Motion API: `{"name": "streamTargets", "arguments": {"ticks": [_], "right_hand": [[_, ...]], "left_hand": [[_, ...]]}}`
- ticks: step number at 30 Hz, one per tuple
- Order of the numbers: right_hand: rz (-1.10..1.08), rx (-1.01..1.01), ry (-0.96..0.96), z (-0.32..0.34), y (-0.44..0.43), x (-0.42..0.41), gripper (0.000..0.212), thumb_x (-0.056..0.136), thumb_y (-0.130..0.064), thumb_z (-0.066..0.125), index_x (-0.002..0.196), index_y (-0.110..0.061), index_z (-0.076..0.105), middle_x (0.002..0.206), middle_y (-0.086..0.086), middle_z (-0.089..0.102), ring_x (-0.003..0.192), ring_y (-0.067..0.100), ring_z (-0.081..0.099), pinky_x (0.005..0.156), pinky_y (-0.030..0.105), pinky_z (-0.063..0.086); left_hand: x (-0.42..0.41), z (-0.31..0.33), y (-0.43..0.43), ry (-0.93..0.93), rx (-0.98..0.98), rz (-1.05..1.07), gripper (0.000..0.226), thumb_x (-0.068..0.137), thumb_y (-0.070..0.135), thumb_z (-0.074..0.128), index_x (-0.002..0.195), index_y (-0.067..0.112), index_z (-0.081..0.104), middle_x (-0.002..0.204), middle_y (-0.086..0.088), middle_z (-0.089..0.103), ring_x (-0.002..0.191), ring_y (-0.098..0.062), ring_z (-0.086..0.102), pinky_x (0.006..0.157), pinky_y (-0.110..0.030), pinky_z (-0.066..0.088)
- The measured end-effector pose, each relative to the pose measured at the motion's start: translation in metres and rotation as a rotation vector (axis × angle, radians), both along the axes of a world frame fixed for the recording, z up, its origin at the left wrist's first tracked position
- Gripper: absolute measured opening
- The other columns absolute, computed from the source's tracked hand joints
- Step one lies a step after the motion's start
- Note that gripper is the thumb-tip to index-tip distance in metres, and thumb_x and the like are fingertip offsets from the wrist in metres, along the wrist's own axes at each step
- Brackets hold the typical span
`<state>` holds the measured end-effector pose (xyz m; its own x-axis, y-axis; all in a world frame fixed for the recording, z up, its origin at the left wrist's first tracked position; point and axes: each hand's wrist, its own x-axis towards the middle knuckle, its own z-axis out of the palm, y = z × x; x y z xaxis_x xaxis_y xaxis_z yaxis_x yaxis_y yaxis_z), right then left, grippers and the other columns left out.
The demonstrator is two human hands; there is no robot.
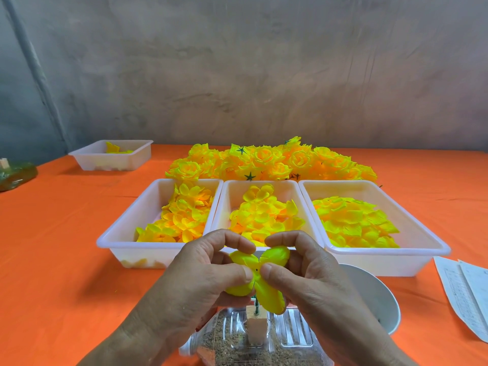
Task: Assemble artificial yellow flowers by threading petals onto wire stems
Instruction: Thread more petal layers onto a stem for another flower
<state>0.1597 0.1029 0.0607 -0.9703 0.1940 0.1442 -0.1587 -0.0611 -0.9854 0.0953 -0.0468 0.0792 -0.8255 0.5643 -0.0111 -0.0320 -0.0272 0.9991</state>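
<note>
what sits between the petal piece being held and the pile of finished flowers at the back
The middle white tray, filled with loose petals, lies between the petal piece and the flower pile. The head view shows it.

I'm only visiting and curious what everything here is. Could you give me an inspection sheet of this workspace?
Surface: table under orange cloth.
Job's things: petal piece over green stem standing in clear bottle of brown grit; left tray, middle tray, right tray hold petals; finished flowers piled behind.
Clutter: far tray, white bowl, papers.
Grippers: left hand and right hand both pinch the petal piece.
Cables: nothing seen.
Surroundings: grey wall.
</note>
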Motion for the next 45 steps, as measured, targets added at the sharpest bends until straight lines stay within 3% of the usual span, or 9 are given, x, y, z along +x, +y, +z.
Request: {"name": "streamTargets", "arguments": {"ticks": [6, 16, 34, 42, 45], "right_hand": [[0.001, -0.032, -0.012, -0.001, 0.000, -0.001, 0.024, 0.085, 0.001, 0.064, 0.104, -0.014, 0.060, 0.065, 0.007, 0.061, 0.053, 0.014, 0.054, 0.048, 0.023, 0.044], [-0.005, -0.003, 0.005, 0.000, -0.001, 0.000, 0.023, 0.086, -0.003, 0.064, 0.105, -0.014, 0.060, 0.064, 0.007, 0.057, 0.047, 0.014, 0.052, 0.046, 0.024, 0.044], [-0.022, 0.007, -0.006, -0.001, -0.001, -0.001, 0.024, 0.086, 0.000, 0.063, 0.105, -0.015, 0.060, 0.063, 0.006, 0.059, 0.048, 0.012, 0.053, 0.045, 0.024, 0.044], [-0.014, 0.013, -0.023, -0.006, -0.001, -0.001, 0.025, 0.086, 0.002, 0.063, 0.106, -0.013, 0.058, 0.063, 0.004, 0.059, 0.052, 0.012, 0.053, 0.046, 0.023, 0.044], [-0.016, 0.031, -0.064, -0.011, -0.001, -0.002, 0.026, 0.086, 0.003, 0.062, 0.105, -0.014, 0.058, 0.065, 0.005, 0.059, 0.052, 0.012, 0.054, 0.045, 0.025, 0.044]], "left_hand": [[-0.002, -0.001, -0.001, -0.051, 0.015, -0.020, 0.026, 0.057, 0.005, 0.068, 0.079, 0.018, 0.074, 0.069, -0.011, 0.058, 0.059, -0.024, 0.065, 0.064, -0.044, 0.061], [-0.005, -0.003, -0.003, -0.071, 0.025, -0.035, 0.028, 0.057, 0.006, 0.069, 0.081, 0.019, 0.075, 0.073, -0.012, 0.060, 0.062, -0.024, 0.066, 0.055, -0.032, 0.056], [-0.006, -0.002, -0.001, -0.074, -0.027, -0.010, 0.024, 0.059, 0.015, 0.073, 0.083, 0.019, 0.075, 0.071, -0.008, 0.063, 0.062, -0.023, 0.067, 0.057, -0.032, 0.056], [-0.005, -0.010, -0.002, -0.105, -0.043, -0.006, 0.024, 0.059, 0.008, 0.071, 0.081, 0.018, 0.075, 0.074, -0.009, 0.061, 0.065, -0.026, 0.067, 0.062, -0.036, 0.058], [-0.006, -0.015, 0.000, -0.097, -0.095, 0.020, 0.022, 0.072, -0.003, 0.074, 0.080, 0.018, 0.074, 0.069, -0.006, 0.058, 0.058, -0.022, 0.065, 0.059, -0.032, 0.057]]}}
